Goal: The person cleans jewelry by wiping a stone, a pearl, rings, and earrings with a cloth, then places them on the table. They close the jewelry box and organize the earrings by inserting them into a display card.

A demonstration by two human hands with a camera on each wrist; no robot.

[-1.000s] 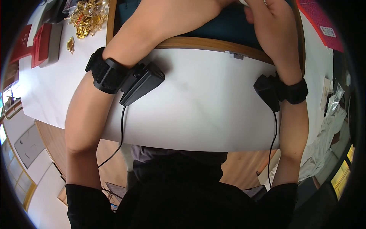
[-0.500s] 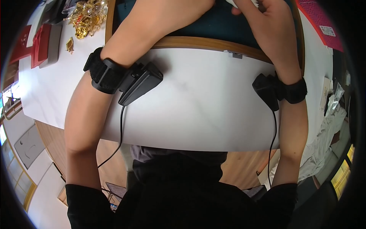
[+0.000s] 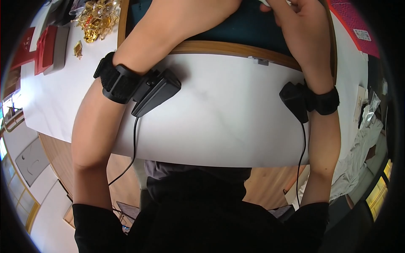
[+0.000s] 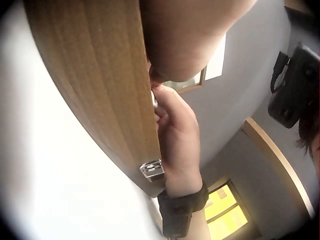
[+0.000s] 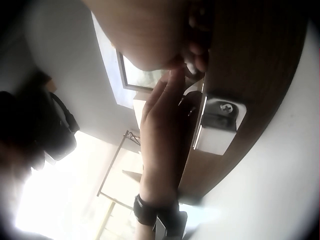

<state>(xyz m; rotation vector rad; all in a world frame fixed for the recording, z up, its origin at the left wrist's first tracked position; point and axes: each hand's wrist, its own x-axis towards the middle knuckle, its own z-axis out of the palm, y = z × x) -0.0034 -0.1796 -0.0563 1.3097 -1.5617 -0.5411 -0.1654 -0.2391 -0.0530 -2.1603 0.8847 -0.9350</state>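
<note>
Both my arms reach over the white table [image 3: 219, 114] into a wooden-rimmed case [image 3: 228, 48] with a dark teal lining [image 3: 249, 27]. My right hand [image 3: 295, 14] is at the top edge of the head view, its fingers curled round a small white object [image 3: 265, 2] that is mostly cut off. The left hand is out of the head view; only its forearm [image 3: 168, 25] shows. In the right wrist view the left hand [image 5: 160, 125] reaches up so that its fingertips meet the right hand's. Its hold is hidden. The left wrist view shows the right hand [image 4: 175, 135] against the wooden rim [image 4: 100, 85].
A metal clasp [image 3: 261, 61] sits on the case's near rim. Gold ornaments [image 3: 95, 19] and red boxes [image 3: 40, 48] lie at the far left of the table. A pink patterned item [image 3: 354, 25] and clear bags [image 3: 371, 109] are at the right.
My right hand has shifted slightly at the top edge, and less of the white object shows than half a second ago. The arms have barely moved.
</note>
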